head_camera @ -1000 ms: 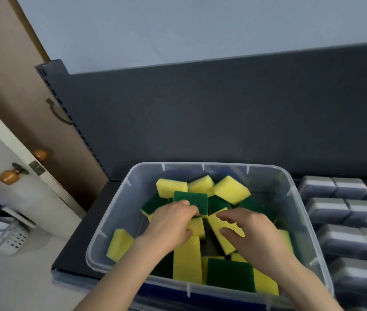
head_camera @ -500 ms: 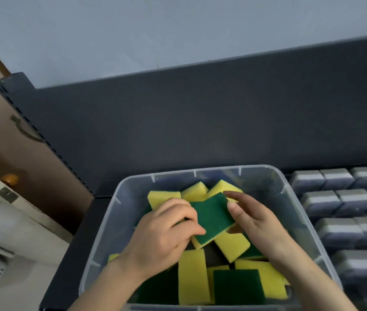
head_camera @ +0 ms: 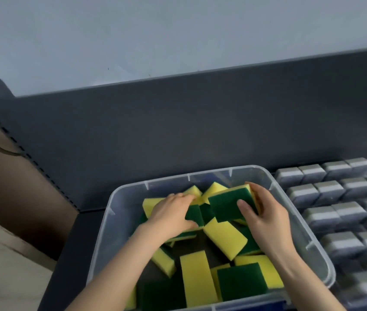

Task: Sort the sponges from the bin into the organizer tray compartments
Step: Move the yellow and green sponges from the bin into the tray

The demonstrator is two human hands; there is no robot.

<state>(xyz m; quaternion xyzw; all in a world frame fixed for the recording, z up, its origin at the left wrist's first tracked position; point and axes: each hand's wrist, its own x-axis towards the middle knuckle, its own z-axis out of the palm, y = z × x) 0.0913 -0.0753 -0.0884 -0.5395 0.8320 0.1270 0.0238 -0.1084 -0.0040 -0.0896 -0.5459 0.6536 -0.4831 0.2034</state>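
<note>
- Lying in the right hand [head_camera: 265, 218], the held sponge [head_camera: 227, 204] sits raised above the pile in the far right part of the clear bin [head_camera: 110, 198]. Its far edge is near the back rim and the right wall is close beside the knuckles. The open room is straight above and back toward the wrist.
- The thumb presses on the sponge's green face and the fingers curl round its far end, so the block reaches out left of the palm.
- It is a rectangular block with a dark green scouring face on top and yellow foam showing along the far edge.
- Left of this grip, the left hand [head_camera: 171, 214] lies over a second green-faced sponge [head_camera: 194, 215], with its fingers reaching the yellow sponges behind and its thumb at the near edge. Whether it grips or only rests cannot be told.
- Under the grip and toward the wrists, loose sponges [head_camera: 198, 279] lie scattered on the bin floor. Some are yellow side up and some green, with dark floor showing between them.
- Right of the grip, outside the bin wall, rows of grey-and-white sponges [head_camera: 326, 194] sit packed close together.
- Beyond the grip, a dark back panel [head_camera: 200, 131] rises just behind the bin, with a pale wall [head_camera: 178, 41] above it.
</note>
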